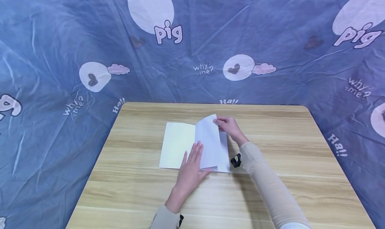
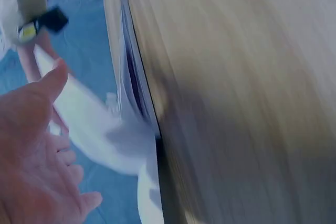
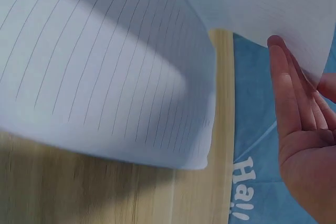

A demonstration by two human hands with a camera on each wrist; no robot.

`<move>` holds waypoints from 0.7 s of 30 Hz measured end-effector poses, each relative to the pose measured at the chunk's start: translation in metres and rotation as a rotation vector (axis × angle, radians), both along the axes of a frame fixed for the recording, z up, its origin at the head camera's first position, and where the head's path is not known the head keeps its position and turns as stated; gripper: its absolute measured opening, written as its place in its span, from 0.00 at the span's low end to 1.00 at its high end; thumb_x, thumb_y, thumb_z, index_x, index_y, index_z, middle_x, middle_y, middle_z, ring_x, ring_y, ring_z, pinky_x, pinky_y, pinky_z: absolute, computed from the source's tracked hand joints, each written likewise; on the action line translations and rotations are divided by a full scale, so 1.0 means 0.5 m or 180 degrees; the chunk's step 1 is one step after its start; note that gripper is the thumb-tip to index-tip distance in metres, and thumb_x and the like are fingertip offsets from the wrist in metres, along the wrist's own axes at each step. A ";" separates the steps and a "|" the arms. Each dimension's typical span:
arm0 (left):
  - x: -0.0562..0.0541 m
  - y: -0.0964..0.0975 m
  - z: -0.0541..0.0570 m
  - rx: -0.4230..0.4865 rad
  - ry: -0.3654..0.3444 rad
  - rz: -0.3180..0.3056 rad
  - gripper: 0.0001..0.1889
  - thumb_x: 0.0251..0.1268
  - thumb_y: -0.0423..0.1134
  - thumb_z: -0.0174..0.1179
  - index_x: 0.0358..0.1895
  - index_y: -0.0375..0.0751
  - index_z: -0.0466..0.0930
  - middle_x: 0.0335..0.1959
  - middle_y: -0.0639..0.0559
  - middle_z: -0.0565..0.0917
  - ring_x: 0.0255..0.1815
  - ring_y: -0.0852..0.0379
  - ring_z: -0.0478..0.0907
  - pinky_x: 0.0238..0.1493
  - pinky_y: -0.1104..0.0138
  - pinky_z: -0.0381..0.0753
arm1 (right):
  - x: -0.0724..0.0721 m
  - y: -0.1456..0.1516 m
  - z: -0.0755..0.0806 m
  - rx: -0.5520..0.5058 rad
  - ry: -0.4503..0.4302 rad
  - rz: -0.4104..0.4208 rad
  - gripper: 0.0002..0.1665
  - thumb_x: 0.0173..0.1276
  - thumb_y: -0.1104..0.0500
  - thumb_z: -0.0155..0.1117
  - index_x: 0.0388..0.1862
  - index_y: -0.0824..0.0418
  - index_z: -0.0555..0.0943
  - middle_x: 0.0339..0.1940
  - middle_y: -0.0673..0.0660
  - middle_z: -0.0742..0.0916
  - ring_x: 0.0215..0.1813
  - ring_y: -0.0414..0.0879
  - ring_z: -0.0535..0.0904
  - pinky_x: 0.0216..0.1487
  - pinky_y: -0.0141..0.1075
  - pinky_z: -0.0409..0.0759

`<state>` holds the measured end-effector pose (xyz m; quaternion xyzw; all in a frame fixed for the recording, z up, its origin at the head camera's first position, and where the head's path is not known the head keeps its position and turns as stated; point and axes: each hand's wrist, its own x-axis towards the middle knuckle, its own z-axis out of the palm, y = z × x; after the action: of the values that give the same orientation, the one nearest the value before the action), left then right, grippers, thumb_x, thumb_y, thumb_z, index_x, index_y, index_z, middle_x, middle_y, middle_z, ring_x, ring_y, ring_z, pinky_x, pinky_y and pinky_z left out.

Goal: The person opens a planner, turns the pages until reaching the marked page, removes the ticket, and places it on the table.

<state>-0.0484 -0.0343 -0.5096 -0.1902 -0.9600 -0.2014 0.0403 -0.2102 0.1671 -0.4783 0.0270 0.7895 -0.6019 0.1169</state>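
Note:
A notebook (image 1: 178, 145) with white pages lies spread on the wooden table. Between thumb and fingers, my right hand (image 1: 229, 126) pinches the upper outer corner of a raised page (image 1: 207, 142). In the right wrist view that lifted page (image 3: 273, 3) curves above a ruled page (image 3: 121, 72), and the right hand (image 3: 304, 108) holds its edge. My left hand (image 1: 190, 170) reaches over the lower middle of the notebook with fingers extended, near the fold. Up close, the left hand (image 2: 42, 150) appears with its fingers spread beside the pages (image 2: 100, 124).
The wooden table (image 1: 135, 189) extends around the notebook on all sides. Behind it and at both sides hangs a blue cloth (image 1: 195, 85) printed with words and pale round shapes. A black wrist-worn device (image 1: 236, 160) sits by the right sleeve (image 1: 267, 185).

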 end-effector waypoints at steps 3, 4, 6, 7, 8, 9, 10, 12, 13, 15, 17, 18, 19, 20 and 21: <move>0.001 0.026 0.002 -0.0039 0.0140 -0.0019 0.51 0.63 0.61 0.61 0.79 0.39 0.43 0.81 0.48 0.44 0.80 0.51 0.41 0.75 0.47 0.50 | 0.000 -0.006 0.002 -0.0121 -0.0012 0.0013 0.24 0.74 0.57 0.59 0.61 0.74 0.76 0.52 0.70 0.84 0.35 0.41 0.85 0.43 0.34 0.85; 0.001 0.032 0.003 -0.0063 0.0199 -0.0014 0.51 0.64 0.60 0.61 0.79 0.39 0.42 0.81 0.48 0.44 0.80 0.51 0.41 0.75 0.48 0.50 | 0.000 -0.009 0.002 -0.0158 -0.0010 0.0007 0.25 0.74 0.57 0.59 0.61 0.74 0.76 0.51 0.70 0.84 0.35 0.40 0.85 0.42 0.34 0.85; 0.001 0.040 0.006 -0.0145 0.0334 0.0004 0.50 0.65 0.57 0.62 0.79 0.39 0.42 0.80 0.48 0.44 0.80 0.52 0.40 0.75 0.50 0.50 | 0.001 -0.013 0.004 -0.0228 0.0003 0.0017 0.25 0.74 0.58 0.59 0.61 0.75 0.76 0.51 0.70 0.85 0.34 0.40 0.85 0.41 0.33 0.85; 0.000 0.042 0.006 -0.0198 0.0411 0.0016 0.49 0.65 0.56 0.62 0.79 0.39 0.43 0.80 0.47 0.44 0.80 0.52 0.40 0.75 0.50 0.50 | 0.001 -0.016 0.005 -0.0302 0.0009 0.0041 0.25 0.74 0.58 0.59 0.61 0.75 0.75 0.50 0.71 0.85 0.33 0.40 0.85 0.41 0.33 0.85; -0.002 0.043 0.008 -0.0239 0.0478 0.0025 0.48 0.66 0.54 0.62 0.79 0.38 0.43 0.80 0.48 0.45 0.80 0.53 0.40 0.76 0.51 0.50 | 0.001 -0.019 0.006 -0.0400 0.0005 0.0055 0.24 0.74 0.59 0.58 0.61 0.76 0.75 0.50 0.71 0.85 0.33 0.40 0.86 0.40 0.33 0.86; -0.003 0.043 0.009 -0.0272 0.0546 0.0032 0.48 0.66 0.51 0.62 0.79 0.38 0.43 0.80 0.47 0.45 0.80 0.53 0.40 0.76 0.51 0.51 | 0.001 -0.021 0.007 -0.0501 0.0004 0.0080 0.24 0.75 0.60 0.58 0.61 0.76 0.75 0.50 0.71 0.85 0.33 0.40 0.86 0.41 0.34 0.86; -0.004 0.042 0.010 -0.0289 0.0616 0.0040 0.47 0.65 0.49 0.63 0.79 0.38 0.44 0.80 0.47 0.45 0.80 0.53 0.40 0.75 0.52 0.51 | 0.002 -0.024 0.008 -0.0626 -0.0001 0.0109 0.23 0.75 0.61 0.57 0.61 0.77 0.74 0.50 0.72 0.84 0.34 0.41 0.86 0.42 0.35 0.86; -0.005 0.038 0.014 -0.0289 0.0700 0.0060 0.47 0.64 0.45 0.64 0.79 0.39 0.44 0.81 0.48 0.45 0.80 0.53 0.40 0.76 0.52 0.51 | 0.002 -0.030 0.009 -0.0849 -0.0016 0.0186 0.23 0.76 0.62 0.55 0.61 0.79 0.73 0.49 0.73 0.84 0.35 0.43 0.87 0.44 0.37 0.86; -0.006 0.035 0.016 -0.0265 0.0730 0.0069 0.48 0.62 0.43 0.66 0.79 0.39 0.44 0.81 0.48 0.44 0.80 0.53 0.39 0.76 0.52 0.51 | 0.002 -0.033 0.009 -0.0936 -0.0029 0.0217 0.22 0.76 0.63 0.55 0.61 0.79 0.73 0.49 0.74 0.84 0.35 0.44 0.88 0.44 0.38 0.85; -0.006 0.027 0.020 -0.0215 0.0763 0.0095 0.50 0.59 0.39 0.68 0.79 0.40 0.44 0.81 0.49 0.44 0.80 0.53 0.39 0.76 0.52 0.50 | 0.005 -0.040 0.010 -0.1001 -0.0025 0.0274 0.23 0.77 0.63 0.54 0.62 0.80 0.72 0.48 0.74 0.84 0.35 0.45 0.88 0.45 0.40 0.85; -0.006 0.018 0.024 -0.0203 0.0779 0.0135 0.52 0.57 0.36 0.68 0.79 0.41 0.43 0.81 0.50 0.43 0.80 0.54 0.38 0.76 0.52 0.50 | 0.007 -0.046 0.009 -0.1010 -0.0023 0.0340 0.23 0.77 0.63 0.53 0.62 0.80 0.72 0.49 0.75 0.84 0.36 0.45 0.88 0.46 0.40 0.85; -0.006 0.013 0.026 -0.0190 0.0800 0.0161 0.51 0.57 0.34 0.67 0.79 0.41 0.43 0.81 0.50 0.43 0.80 0.54 0.38 0.76 0.52 0.49 | 0.009 -0.049 0.009 -0.1003 -0.0020 0.0388 0.23 0.77 0.63 0.53 0.62 0.80 0.71 0.50 0.75 0.83 0.37 0.46 0.88 0.47 0.40 0.85; -0.006 0.007 0.029 -0.0156 0.0811 0.0186 0.50 0.58 0.33 0.66 0.79 0.41 0.43 0.81 0.51 0.43 0.80 0.54 0.39 0.76 0.52 0.49 | 0.010 -0.052 0.009 -0.1005 -0.0020 0.0451 0.23 0.77 0.63 0.52 0.63 0.79 0.71 0.51 0.76 0.83 0.38 0.47 0.88 0.48 0.41 0.84; -0.006 0.001 0.031 -0.0150 0.0826 0.0215 0.48 0.59 0.32 0.64 0.79 0.40 0.43 0.81 0.51 0.43 0.80 0.54 0.39 0.76 0.52 0.49 | 0.013 -0.056 0.008 -0.1011 -0.0010 0.0522 0.23 0.78 0.63 0.52 0.63 0.79 0.71 0.51 0.76 0.82 0.40 0.48 0.88 0.49 0.42 0.84; -0.006 -0.004 0.033 -0.0127 0.0834 0.0245 0.46 0.61 0.30 0.62 0.79 0.40 0.44 0.81 0.51 0.43 0.80 0.54 0.39 0.76 0.52 0.49 | 0.014 -0.060 0.008 -0.1019 -0.0003 0.0592 0.23 0.78 0.63 0.52 0.63 0.79 0.71 0.52 0.76 0.82 0.42 0.50 0.88 0.50 0.43 0.83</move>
<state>-0.0515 -0.0366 -0.4929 -0.1787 -0.9569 -0.1539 0.1692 -0.2030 0.1372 -0.4742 -0.0649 0.6827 -0.7064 0.1753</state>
